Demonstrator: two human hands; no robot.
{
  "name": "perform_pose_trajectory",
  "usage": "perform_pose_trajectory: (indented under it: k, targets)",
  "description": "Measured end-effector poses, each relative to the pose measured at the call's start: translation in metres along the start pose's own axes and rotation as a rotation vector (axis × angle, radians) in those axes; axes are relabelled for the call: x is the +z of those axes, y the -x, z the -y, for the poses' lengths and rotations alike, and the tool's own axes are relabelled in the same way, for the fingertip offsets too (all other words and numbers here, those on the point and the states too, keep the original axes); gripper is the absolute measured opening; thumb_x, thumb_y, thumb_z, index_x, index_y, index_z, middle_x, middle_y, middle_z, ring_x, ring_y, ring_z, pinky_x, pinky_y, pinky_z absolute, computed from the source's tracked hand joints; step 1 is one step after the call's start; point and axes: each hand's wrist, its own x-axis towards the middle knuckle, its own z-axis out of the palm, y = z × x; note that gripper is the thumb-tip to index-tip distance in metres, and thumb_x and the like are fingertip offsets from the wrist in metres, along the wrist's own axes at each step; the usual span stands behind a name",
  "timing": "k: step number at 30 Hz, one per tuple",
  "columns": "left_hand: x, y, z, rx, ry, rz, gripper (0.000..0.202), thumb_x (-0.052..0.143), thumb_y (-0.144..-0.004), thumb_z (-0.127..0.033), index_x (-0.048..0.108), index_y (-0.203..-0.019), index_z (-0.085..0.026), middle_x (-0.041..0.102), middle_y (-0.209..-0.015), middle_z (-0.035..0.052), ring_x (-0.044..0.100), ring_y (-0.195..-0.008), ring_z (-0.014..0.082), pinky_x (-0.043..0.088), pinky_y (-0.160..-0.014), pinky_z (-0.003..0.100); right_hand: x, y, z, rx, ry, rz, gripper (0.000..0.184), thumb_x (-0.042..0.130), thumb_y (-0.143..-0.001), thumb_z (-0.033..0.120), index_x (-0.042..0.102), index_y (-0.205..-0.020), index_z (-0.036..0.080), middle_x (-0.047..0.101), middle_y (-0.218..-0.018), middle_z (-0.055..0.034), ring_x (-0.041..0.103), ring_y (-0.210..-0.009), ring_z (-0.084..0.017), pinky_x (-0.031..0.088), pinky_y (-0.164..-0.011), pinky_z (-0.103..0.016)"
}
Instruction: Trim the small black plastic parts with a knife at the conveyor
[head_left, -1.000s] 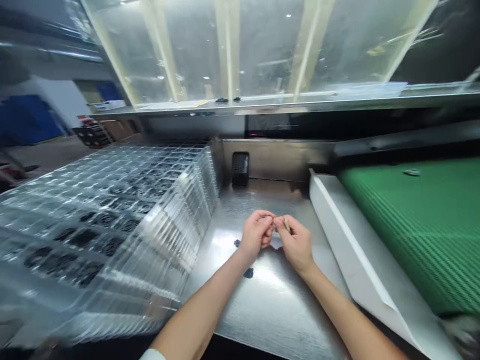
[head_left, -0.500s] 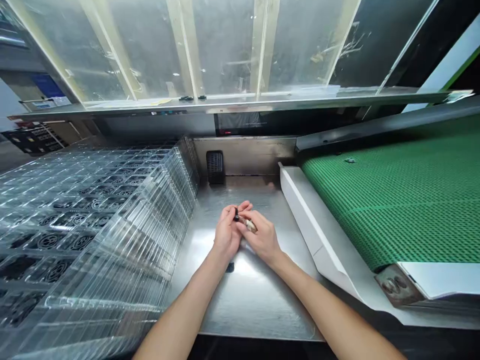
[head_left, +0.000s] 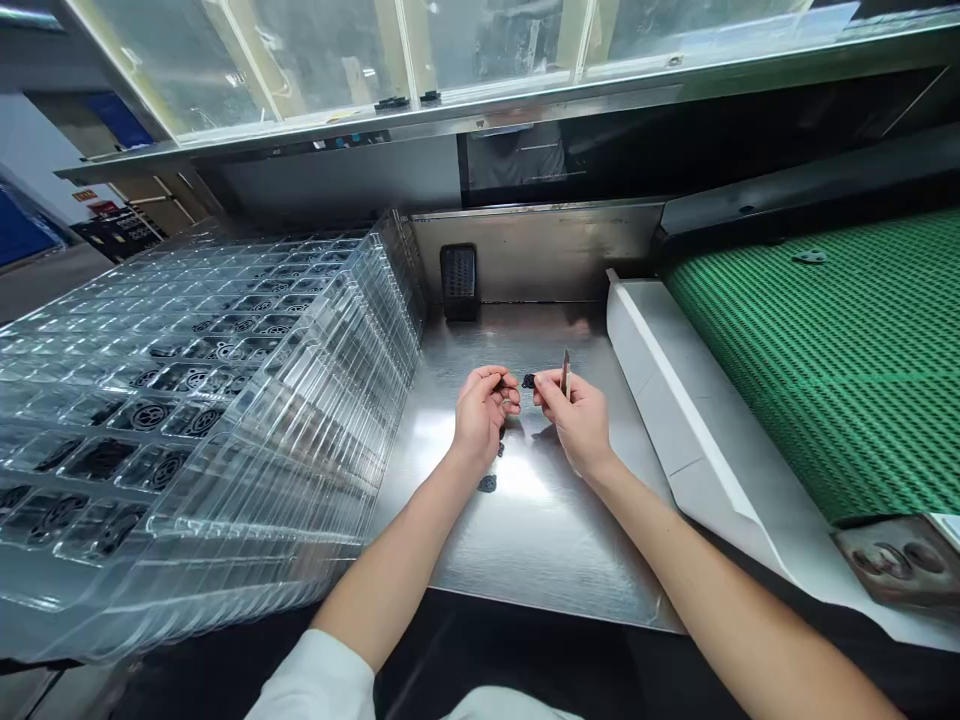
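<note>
step in hand, as judged: handling a small black part [head_left: 529,381] above the metal worktop [head_left: 555,545]. right hand [head_left: 576,415]: pinches the part between thumb and finger; also holds a knife [head_left: 565,372], tip upward. left hand [head_left: 480,412]: near but apart, fingers curled; contents cannot be told. a loose black piece [head_left: 487,484] lies below. next move calls for a steady pinch, knife clear of the left hand.
</note>
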Motion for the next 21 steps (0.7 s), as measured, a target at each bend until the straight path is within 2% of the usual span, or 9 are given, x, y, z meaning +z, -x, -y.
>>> perform_pose_trajectory:
  k: [4, 8, 17, 21]
  targets:
    - [0.0062, 0.0062, 0.001, -0.069, -0.041, 0.095, 0.022, 0.07, -0.083, -0.032, 0.059, -0.095, -0.017, 0.056, -0.074, -0.0012, 0.048, -0.054, 0.0082, 0.032, -0.046, 0.019, 0.0007, 0.0009, 0.0056, 0.11, -0.122, 0.014, 0.047, 0.077, -0.079, 0.064, 0.066, -0.083, 0.018, 0.058, -0.067, 0.0004, 0.037, -0.047, -0.008, 0.027, -0.043, -0.025]
    - [0.0093, 0.0095, 0.0036, -0.062, -0.124, 0.181, 0.037, 0.077, -0.081, -0.04, 0.067, -0.108, -0.017, 0.055, -0.072, -0.0014, 0.044, -0.053, 0.0074, 0.026, -0.044, 0.019, 0.0014, 0.0011, 0.0089, 0.148, -0.191, 0.009, 0.05, 0.079, -0.076, 0.066, 0.065, -0.081, 0.019, 0.057, -0.066, 0.0012, 0.033, -0.045, -0.007, 0.024, -0.041, -0.023]
    - [0.0057, 0.0092, 0.0067, -0.001, -0.13, 0.26, 0.047, 0.081, -0.078, -0.039, 0.072, -0.118, -0.017, 0.058, -0.075, -0.0005, 0.044, -0.055, 0.007, 0.029, -0.045, 0.02, 0.0034, 0.0013, 0.0105, 0.164, -0.226, -0.033, 0.05, 0.081, -0.074, 0.065, 0.065, -0.082, 0.019, 0.055, -0.065, 0.0021, 0.033, -0.045, -0.006, 0.024, -0.04, -0.023]
    - [0.0069, 0.0097, 0.0075, 0.04, -0.155, 0.243, 0.048, 0.085, -0.076, -0.038, 0.073, -0.118, -0.017, 0.059, -0.078, -0.0005, 0.033, -0.05, 0.0026, 0.022, -0.045, 0.018, 0.0025, 0.0007, 0.0084, 0.146, -0.202, -0.044, 0.051, 0.078, -0.075, 0.067, 0.063, -0.078, 0.019, 0.055, -0.065, 0.002, 0.033, -0.046, -0.007, 0.025, -0.041, -0.024]
